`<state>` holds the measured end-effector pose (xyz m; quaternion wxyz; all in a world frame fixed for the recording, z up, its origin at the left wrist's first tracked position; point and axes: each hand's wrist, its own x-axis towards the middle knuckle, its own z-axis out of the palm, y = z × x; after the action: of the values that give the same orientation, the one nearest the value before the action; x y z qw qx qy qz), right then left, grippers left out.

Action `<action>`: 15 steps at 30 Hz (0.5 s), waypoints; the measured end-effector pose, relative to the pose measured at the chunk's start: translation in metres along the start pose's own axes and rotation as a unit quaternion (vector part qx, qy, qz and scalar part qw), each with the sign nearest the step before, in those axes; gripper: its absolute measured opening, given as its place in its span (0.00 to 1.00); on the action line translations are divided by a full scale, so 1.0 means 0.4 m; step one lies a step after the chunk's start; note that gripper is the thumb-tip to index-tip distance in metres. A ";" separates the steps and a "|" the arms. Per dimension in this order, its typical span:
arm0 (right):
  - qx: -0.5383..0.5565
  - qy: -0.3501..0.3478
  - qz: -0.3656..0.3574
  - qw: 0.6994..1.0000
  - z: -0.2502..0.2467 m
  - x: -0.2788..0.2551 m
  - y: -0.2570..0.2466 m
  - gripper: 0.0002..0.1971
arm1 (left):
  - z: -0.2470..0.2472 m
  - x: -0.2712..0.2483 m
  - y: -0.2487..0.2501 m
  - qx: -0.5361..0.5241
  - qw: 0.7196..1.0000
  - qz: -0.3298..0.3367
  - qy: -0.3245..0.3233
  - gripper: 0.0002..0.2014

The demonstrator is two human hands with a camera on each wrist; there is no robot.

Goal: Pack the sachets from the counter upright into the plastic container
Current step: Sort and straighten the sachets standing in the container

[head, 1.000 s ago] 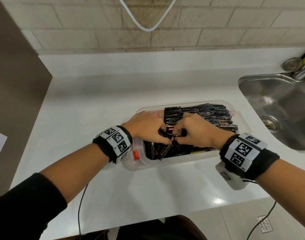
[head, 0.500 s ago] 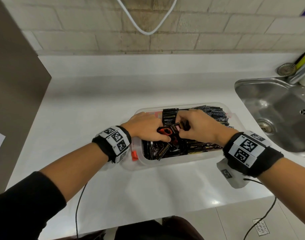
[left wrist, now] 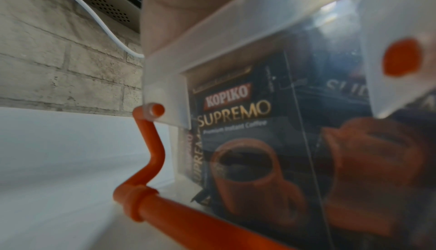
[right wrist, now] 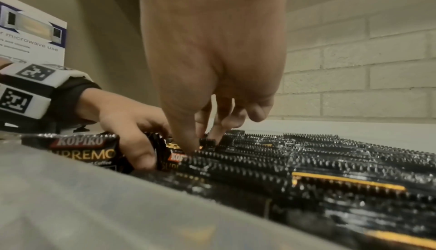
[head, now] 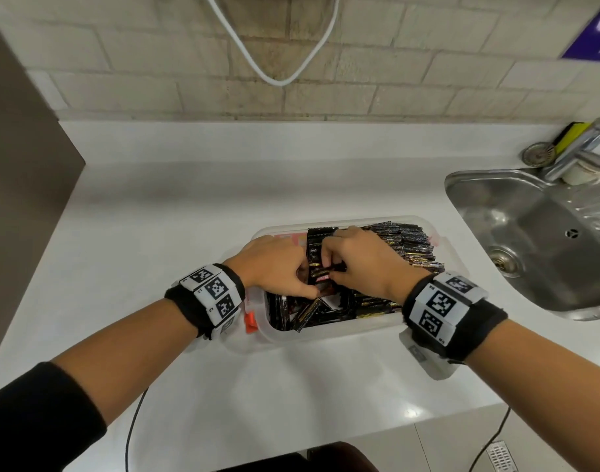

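A clear plastic container (head: pixel 326 338) sits on the white counter (head: pixel 176 216). Black coffee sachets (head: pixel 407 243) stand upright in a tight row across its right part. Several loose sachets (head: pixel 309 313) lie tumbled in the front left. Both hands are inside at the row's left end. My left hand (head: pixel 307 289) grips a small stack of sachets (right wrist: pixel 94 151), thumb across the printed face. My right hand (right wrist: pixel 202 142) pinches the serrated top of one sachet (right wrist: pixel 208 141) against the row. The left wrist view shows a sachet (left wrist: pixel 235 123) through the container wall (left wrist: pixel 235 30).
An orange latch handle (head: pixel 250 322) hangs at the container's left end. A steel sink (head: pixel 530 240) with a tap (head: pixel 578 148) lies to the right. A white cable (head: pixel 278 63) loops down the brick wall. A dark panel (head: pixel 19 165) bounds the counter on the left.
Both hands moved from the container's front middle back to the left end of the upright row. The right hand carried a sachet up against the row.
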<state>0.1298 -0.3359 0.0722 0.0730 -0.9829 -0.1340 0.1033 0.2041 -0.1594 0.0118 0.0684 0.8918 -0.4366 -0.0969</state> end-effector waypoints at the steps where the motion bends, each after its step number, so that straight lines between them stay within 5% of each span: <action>1: -0.008 -0.002 0.007 1.000 0.004 0.001 0.001 0.12 | -0.001 0.000 0.001 0.002 1.000 0.003 0.005 0.28; 10: -0.091 -0.020 0.041 0.995 0.026 0.021 0.000 0.54 | -0.003 0.003 0.000 0.019 1.000 0.015 -0.015 0.28; 15: -0.105 -0.056 0.051 0.992 0.048 0.032 -0.008 0.54 | -0.007 0.003 0.001 0.019 0.999 0.029 -0.028 0.29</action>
<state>0.1368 -0.3270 0.0520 -0.0432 -0.9833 -0.0975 0.1475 0.2053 -0.1606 0.0144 0.0419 0.8766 -0.4662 -0.1116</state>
